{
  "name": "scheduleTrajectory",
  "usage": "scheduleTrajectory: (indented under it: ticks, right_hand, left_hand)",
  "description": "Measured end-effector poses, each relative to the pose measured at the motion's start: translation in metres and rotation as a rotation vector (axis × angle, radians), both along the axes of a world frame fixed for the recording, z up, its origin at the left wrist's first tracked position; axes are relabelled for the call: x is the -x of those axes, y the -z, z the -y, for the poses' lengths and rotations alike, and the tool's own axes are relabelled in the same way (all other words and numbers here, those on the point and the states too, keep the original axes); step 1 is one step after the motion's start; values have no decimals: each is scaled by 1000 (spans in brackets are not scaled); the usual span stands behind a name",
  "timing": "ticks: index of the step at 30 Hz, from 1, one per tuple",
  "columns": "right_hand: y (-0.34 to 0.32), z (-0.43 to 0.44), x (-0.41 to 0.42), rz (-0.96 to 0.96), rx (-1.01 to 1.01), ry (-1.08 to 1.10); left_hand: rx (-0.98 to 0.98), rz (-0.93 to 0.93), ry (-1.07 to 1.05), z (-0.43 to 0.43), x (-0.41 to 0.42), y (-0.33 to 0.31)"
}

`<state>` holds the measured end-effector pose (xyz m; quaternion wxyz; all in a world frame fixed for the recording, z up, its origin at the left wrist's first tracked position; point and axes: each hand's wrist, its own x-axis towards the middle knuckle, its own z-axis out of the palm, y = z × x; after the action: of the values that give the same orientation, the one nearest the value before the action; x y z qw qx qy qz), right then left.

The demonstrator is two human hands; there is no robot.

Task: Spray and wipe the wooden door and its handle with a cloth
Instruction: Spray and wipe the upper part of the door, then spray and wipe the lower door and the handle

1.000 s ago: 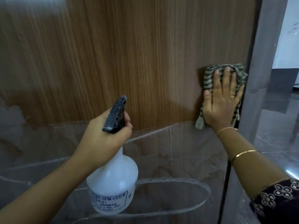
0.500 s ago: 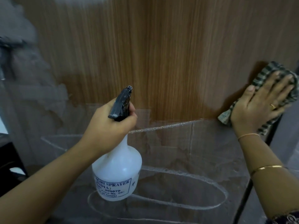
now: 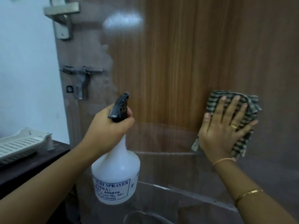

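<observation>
The wooden door [image 3: 186,59] fills the view, brown wood grain above and greyish film over its lower part and left edge. Its metal lever handle [image 3: 62,15] shows at the top left, with a sliding latch [image 3: 82,75] below it. My left hand [image 3: 108,128] grips the neck of a white spray bottle [image 3: 115,177] with a black trigger head that points at the door. My right hand [image 3: 224,126] presses a green striped cloth [image 3: 250,110] flat against the door, fingers spread.
A white wall [image 3: 27,70] lies left of the door. At the lower left a dark shelf [image 3: 32,167] carries a white slotted tray [image 3: 21,143]. A bright light reflection sits high on the door.
My view has swung left, bringing the handle, latch and shelf into sight. My right hand has slid the cloth leftward from the door's right edge. The bottle stays gripped.
</observation>
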<state>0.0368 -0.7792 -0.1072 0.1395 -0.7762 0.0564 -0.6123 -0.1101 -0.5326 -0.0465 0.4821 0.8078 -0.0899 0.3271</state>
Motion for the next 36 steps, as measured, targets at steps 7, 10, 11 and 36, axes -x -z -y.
scheduleTrajectory:
  ticks: [7, 10, 11, 36]
  right_hand:
    - [-41, -137, -10, 48, 397, -83]
    - [-79, -171, -14, 108, 635, -116]
    - [-97, -179, -15, 124, 667, -117]
    - [-256, -238, -23, 151, 470, -42]
  left_hand:
    - [25, 56, -39, -80, -1, -41]
    - [10, 92, -22, -107, -8, -62]
    - [-1, 105, -12, -114, -11, -69]
    - [-53, 248, -121, -166, -63, -158]
